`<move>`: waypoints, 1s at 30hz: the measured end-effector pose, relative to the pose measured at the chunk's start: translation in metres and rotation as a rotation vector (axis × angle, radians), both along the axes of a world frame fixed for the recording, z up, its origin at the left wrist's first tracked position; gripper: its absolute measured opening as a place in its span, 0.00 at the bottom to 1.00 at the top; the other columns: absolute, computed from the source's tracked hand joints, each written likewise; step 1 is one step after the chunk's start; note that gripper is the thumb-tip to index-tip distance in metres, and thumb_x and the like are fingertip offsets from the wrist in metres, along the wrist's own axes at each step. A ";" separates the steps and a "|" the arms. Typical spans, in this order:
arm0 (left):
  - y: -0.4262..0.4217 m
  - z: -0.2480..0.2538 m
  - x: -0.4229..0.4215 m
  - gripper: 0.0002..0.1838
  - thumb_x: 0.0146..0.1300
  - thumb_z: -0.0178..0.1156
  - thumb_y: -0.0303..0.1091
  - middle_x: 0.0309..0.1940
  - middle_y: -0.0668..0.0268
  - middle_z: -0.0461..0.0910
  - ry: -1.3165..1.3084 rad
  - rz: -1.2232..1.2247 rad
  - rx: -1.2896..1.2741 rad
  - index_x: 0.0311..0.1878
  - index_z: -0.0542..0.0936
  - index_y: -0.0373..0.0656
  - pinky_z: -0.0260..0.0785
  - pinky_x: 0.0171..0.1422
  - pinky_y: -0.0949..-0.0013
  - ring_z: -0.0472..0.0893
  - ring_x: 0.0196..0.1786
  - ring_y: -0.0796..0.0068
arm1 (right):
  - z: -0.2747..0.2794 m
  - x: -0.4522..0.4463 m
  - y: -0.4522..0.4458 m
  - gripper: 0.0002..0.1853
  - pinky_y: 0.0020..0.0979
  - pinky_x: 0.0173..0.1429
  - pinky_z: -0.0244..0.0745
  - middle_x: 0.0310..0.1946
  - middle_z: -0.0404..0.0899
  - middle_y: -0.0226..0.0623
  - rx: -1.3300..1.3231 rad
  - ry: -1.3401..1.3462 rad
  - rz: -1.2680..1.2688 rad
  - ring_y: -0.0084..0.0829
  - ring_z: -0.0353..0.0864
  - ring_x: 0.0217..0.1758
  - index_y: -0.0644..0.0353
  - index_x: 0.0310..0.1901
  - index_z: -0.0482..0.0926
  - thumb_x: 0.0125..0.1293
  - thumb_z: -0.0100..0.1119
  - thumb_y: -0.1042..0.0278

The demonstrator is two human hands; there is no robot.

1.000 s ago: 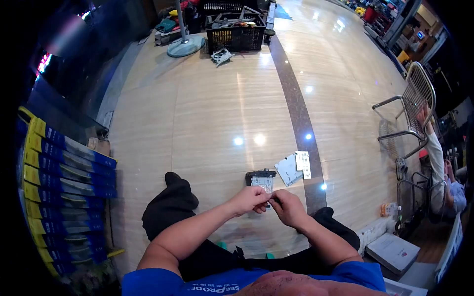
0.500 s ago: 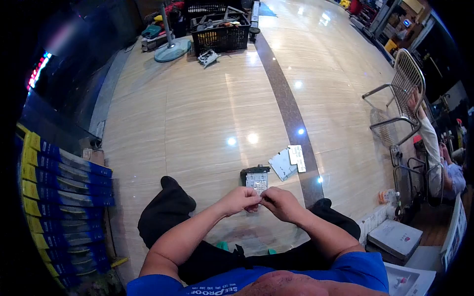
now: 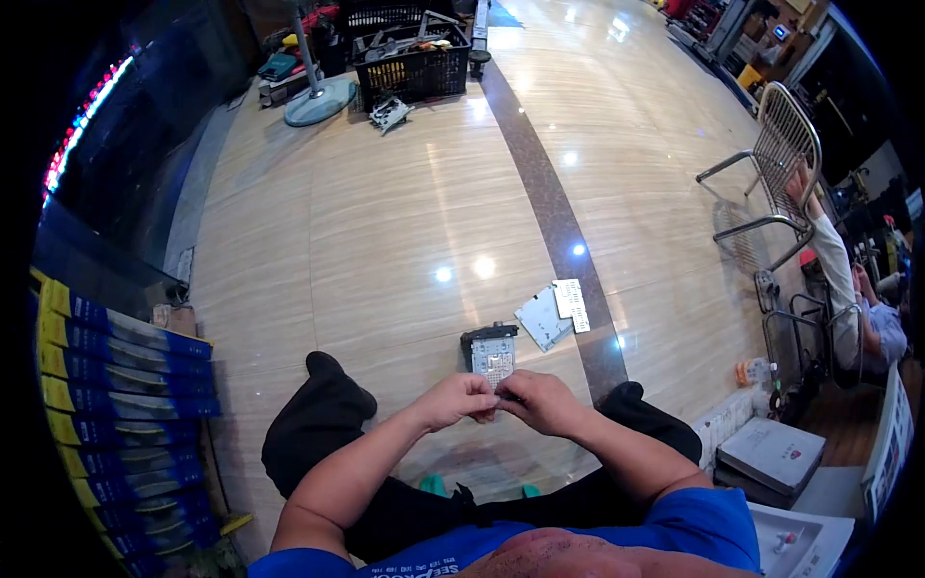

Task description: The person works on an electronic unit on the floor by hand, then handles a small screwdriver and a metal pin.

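Little changed over the last second. The whole scene has slid leftward in view as the head camera turned; the left hand (image 3: 455, 401) and right hand (image 3: 541, 400) are still brought together, fingertips meeting. Fingers of both are curled and pinched; whether something small is gripped between them cannot be told.

The metal unit (image 3: 493, 356) appears to rest on the floor (image 3: 385, 241), just beyond the hands, its dark end facing away, its near edge partly covered by fingers. The flat panel (image 3: 542, 320), overlapped by the slotted plate (image 3: 571, 302), is seen to its right, apart from it, unmoved relative to the unit. Judged from this: the same close fingertip work is being continued, with no loose piece newly set down.
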State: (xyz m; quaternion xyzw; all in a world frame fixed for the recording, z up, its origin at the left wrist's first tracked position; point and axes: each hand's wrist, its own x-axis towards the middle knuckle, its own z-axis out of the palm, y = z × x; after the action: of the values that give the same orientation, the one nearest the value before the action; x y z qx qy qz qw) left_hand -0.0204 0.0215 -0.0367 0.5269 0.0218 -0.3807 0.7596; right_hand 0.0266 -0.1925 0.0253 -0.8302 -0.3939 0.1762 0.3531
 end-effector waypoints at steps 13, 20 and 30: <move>-0.008 0.002 0.005 0.05 0.72 0.55 0.29 0.34 0.64 0.81 0.053 0.347 0.075 0.44 0.75 0.38 0.79 0.42 0.71 0.83 0.37 0.75 | 0.010 -0.001 0.003 0.08 0.43 0.42 0.75 0.35 0.77 0.46 0.110 0.018 -0.126 0.49 0.79 0.39 0.61 0.40 0.77 0.64 0.63 0.66; -0.008 -0.002 0.007 0.03 0.71 0.55 0.26 0.37 0.63 0.81 0.060 0.458 0.050 0.44 0.76 0.38 0.79 0.44 0.72 0.83 0.38 0.75 | 0.013 0.000 0.002 0.10 0.42 0.47 0.74 0.39 0.77 0.43 0.211 -0.046 0.012 0.47 0.77 0.44 0.59 0.43 0.79 0.64 0.64 0.65; -0.006 -0.003 0.008 0.07 0.71 0.56 0.26 0.40 0.62 0.82 0.024 0.442 0.085 0.48 0.78 0.35 0.80 0.47 0.71 0.83 0.41 0.73 | 0.022 -0.002 0.000 0.14 0.36 0.44 0.75 0.38 0.76 0.41 0.112 -0.102 -0.122 0.41 0.79 0.41 0.57 0.47 0.81 0.60 0.69 0.67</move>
State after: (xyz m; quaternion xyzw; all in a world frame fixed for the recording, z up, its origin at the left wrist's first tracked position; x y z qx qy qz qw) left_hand -0.0128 0.0155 -0.0394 0.5363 0.1616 -0.2097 0.8014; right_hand 0.0248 -0.1921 0.0475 -0.8394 -0.3691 0.0896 0.3887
